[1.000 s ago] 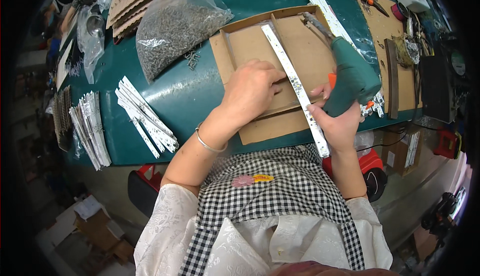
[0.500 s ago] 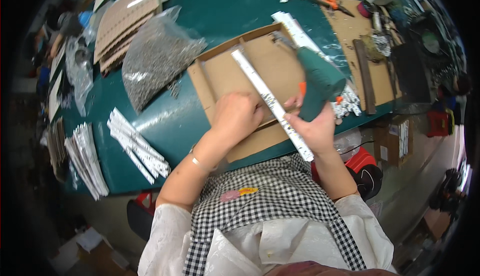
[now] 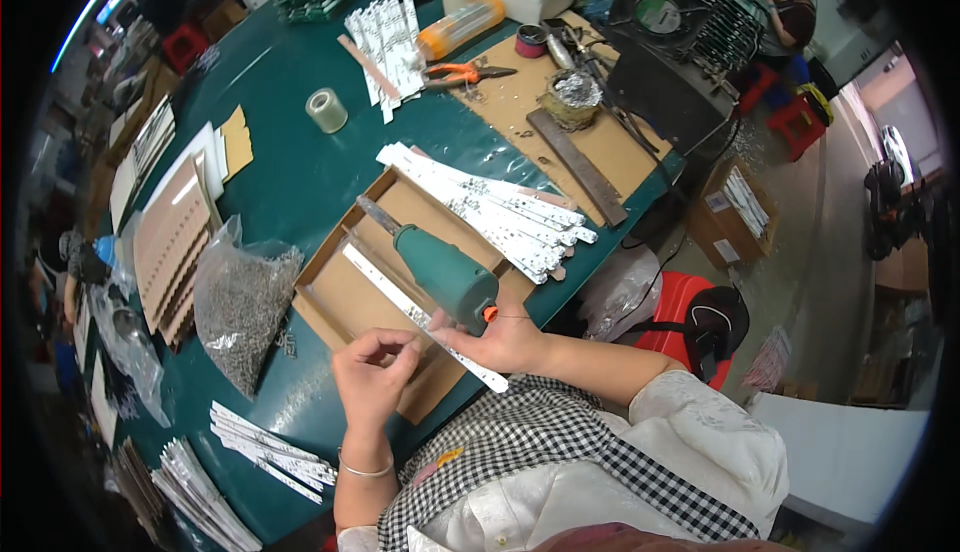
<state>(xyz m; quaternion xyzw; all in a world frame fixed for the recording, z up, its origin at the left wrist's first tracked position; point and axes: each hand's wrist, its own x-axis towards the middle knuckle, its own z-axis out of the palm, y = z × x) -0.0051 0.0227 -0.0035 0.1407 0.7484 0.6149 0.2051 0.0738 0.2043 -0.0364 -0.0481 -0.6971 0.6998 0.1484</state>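
left hand [image 3: 372,374]: sat lower middle of the frame, fingertips pinched together on something tiny. Probably a screw, but honestly it was too small to tell.

right hand [image 3: 497,332]: just right of it, wrapped around the green driver [image 3: 443,273], fingers clenched on the grip, bit pointing up-left over the tray.

strip [image 3: 420,319]: long white one, lay diagonally across the cardboard tray [image 3: 340,297] at frame centre, near end poking out under my right hand.

how I'd do it well: my take was to keep the pinch light and seat the little piece straight in the strip's hole before bringing the bit down. Driver upright over it, not leaning, short trigger pull. The strip wasn't pinned by either hand, so I figured it could skate on the cardboard if I pushed sideways.

spares: bag of screws [image 3: 243,307] left of the tray, more strips [image 3: 495,210] piled upper right of it.

vs a second ago: my left palm had been flat on the cardboard beside the strip; now it was lifted off and pinching. Driver had been lower right near the strip's end, and it came up over the tray. My head turned too, so the whole table swung round in view.
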